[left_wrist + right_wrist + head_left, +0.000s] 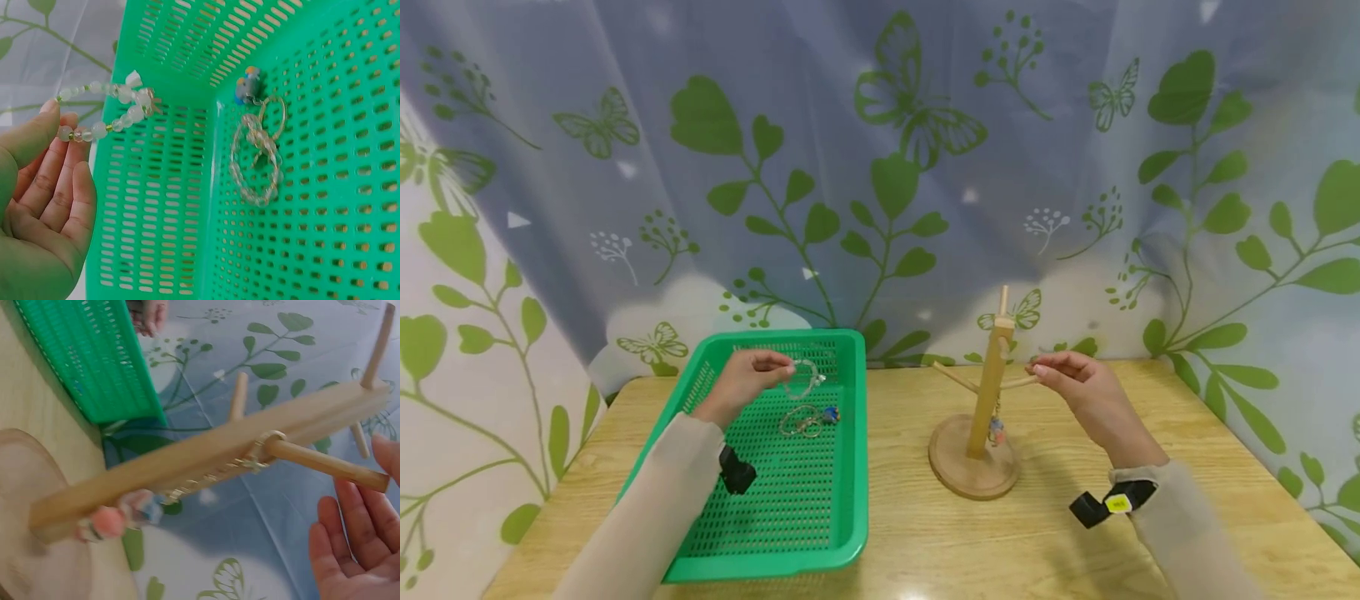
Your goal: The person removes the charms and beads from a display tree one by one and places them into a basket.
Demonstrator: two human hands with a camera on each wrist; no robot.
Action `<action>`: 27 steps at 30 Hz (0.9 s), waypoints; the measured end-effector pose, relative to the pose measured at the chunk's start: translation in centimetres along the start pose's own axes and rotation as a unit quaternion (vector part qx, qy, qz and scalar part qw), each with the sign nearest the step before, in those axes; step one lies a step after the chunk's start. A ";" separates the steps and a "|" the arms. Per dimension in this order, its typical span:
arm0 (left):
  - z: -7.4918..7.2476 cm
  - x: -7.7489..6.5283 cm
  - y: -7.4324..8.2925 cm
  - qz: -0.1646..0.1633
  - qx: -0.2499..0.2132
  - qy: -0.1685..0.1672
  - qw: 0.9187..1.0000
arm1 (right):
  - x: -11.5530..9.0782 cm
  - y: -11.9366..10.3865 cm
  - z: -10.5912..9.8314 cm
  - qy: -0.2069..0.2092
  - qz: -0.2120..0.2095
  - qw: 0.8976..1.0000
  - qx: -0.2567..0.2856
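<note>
My left hand [748, 383] pinches a pale beaded bracelet [125, 115] between thumb and fingers, above the green basket [855, 467]. A small white charm hangs at the bracelet's far end. In the basket lie a clear beaded bracelet [236, 169] and a keychain with a blue figure [831, 414]. My right hand [1086, 396] is at the tip of a wooden peg [331, 465] on the stand [987, 392], its fingers loosely extended beneath the peg in the right wrist view. From that peg's base hangs a gold keychain [212, 475] with pink and blue charms.
The stand's round base [951, 467] rests on the wooden table [910, 533], right of the basket. Other pegs stick out from its post, including a left one [955, 377]. A leaf-patterned curtain [820, 167] hangs behind the table.
</note>
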State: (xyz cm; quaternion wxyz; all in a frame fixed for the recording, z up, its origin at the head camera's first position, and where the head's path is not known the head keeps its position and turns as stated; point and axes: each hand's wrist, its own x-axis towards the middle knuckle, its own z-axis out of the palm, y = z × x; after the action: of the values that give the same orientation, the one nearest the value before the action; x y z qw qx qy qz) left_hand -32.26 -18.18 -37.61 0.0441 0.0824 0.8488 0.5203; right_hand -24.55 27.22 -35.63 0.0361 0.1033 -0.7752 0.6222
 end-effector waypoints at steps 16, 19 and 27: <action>-0.3 0.7 -2.1 -0.024 -0.009 -0.009 1.000 | 4.7 -3.6 -0.9 0.004 -0.078 0.994 -0.076; -0.5 0.6 -2.3 -0.031 -0.015 -0.017 0.999 | 5.6 -4.3 -0.8 -0.002 -0.070 0.993 -0.092; -0.7 0.7 -2.9 -0.044 -0.032 -0.053 0.997 | 7.2 -4.7 -0.8 -0.061 -0.063 0.993 -0.077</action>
State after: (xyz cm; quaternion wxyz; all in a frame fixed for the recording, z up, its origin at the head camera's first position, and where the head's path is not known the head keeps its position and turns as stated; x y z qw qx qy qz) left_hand -33.36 -19.98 -39.82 0.1142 0.0707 0.8308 0.5401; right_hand -30.66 26.23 -29.67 0.0356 0.1871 -0.8135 0.5495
